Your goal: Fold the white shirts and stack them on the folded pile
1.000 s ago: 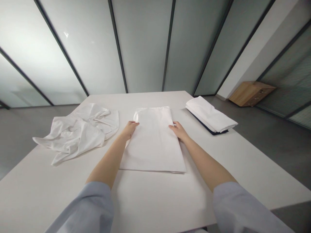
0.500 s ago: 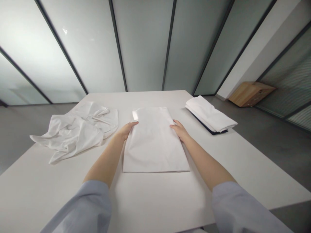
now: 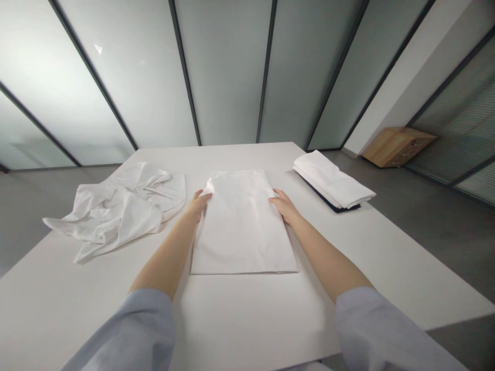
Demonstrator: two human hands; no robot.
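A white folded cloth (image 3: 242,226) lies flat in the middle of the white table (image 3: 247,319), long side pointing away from me. My left hand (image 3: 198,202) grips its left edge near the far corner, fingers curled under the fabric. My right hand (image 3: 284,204) rests on the right edge at about the same height, fingers on the cloth. Both forearms reach out from light blue sleeves.
A crumpled white garment (image 3: 119,206) sprawls at the left of the table. A stack of folded cloths (image 3: 332,180), white over a dark one, sits at the far right edge. Frosted glass panels stand behind; a wooden cabinet (image 3: 398,147) is on the floor at right.
The folded cloth has been squared up so its near edge runs straight. My left hand's fingers have curled under the left edge. My right hand barely moved.
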